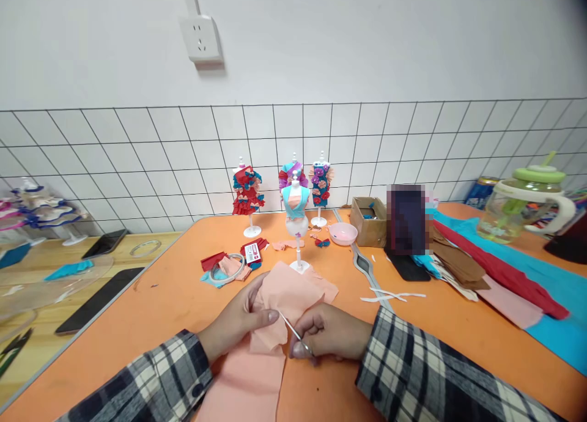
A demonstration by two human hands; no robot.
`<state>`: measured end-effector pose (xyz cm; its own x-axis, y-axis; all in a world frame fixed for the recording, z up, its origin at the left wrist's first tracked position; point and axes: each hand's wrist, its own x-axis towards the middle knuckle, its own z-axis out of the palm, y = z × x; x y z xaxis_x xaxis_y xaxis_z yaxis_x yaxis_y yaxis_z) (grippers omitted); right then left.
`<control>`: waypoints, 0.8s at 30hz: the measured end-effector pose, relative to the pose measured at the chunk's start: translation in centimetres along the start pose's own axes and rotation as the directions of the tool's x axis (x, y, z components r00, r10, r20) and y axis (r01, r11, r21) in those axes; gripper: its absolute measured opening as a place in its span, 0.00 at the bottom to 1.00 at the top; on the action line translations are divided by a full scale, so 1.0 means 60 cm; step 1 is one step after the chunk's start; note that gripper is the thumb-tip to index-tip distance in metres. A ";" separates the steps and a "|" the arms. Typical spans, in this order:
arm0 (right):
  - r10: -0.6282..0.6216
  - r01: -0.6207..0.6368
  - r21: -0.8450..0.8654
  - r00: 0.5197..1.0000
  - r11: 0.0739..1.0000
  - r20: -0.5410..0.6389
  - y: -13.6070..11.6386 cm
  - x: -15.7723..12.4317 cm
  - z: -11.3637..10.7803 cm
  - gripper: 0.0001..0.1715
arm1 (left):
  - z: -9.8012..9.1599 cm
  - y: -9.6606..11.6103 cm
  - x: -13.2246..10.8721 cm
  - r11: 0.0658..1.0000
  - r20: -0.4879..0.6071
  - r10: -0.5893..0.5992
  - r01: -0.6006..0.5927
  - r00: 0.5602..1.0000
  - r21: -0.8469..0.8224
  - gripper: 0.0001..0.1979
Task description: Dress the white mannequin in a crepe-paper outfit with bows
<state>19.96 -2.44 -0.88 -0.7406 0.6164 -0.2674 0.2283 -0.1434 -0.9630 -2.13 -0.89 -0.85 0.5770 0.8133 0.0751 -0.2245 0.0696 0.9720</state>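
My left hand (pixel 238 317) grips a gathered piece of peach crepe paper (pixel 288 290), its thumb pressed on top. Small scissors (pixel 296 333) are in my right hand (pixel 328 333), with the fingers curled round the handles and the blades pointing up and left against the paper. A longer peach strip (pixel 247 385) runs down toward the front edge of the table. Just beyond the paper stands a small white dress-form mannequin (pixel 297 225) with a blue and peach top.
Behind are more dressed mannequins (pixel 250 192). A tape roll (pixel 228 269) lies on paper scraps at left. To the right are a pink bowl (pixel 343 233), a cardboard box (pixel 369 226), white strips (pixel 394 296), stacked crepe paper (pixel 509 299) and a green-lidded jug (pixel 509 211).
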 end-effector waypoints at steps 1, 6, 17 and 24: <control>-0.014 0.014 0.015 1.000 1.000 0.005 -0.001 0.000 0.001 0.22 | -0.001 -0.001 0.000 1.000 -0.001 0.002 -0.002 1.000 0.006 0.37; -0.029 0.029 0.053 1.000 0.998 -0.005 0.003 0.004 0.003 0.23 | -0.002 -0.004 0.000 1.000 0.017 0.001 -0.001 1.000 0.012 0.39; 0.026 -0.026 0.014 1.000 1.000 0.010 -0.006 0.000 0.000 0.24 | 0.004 0.005 -0.002 0.998 0.036 -0.016 0.014 0.999 0.058 0.40; 0.056 -0.055 0.010 0.997 0.998 -0.055 -0.001 -0.001 -0.002 0.24 | 0.006 0.009 -0.003 0.999 -0.023 -0.039 0.038 0.999 -0.030 0.34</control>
<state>20.05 -2.36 -0.79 -0.6910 0.6489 -0.3185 0.2628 -0.1849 -0.9470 -2.05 -1.23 -0.28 0.5671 0.8230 0.0319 -0.2259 0.1182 0.9670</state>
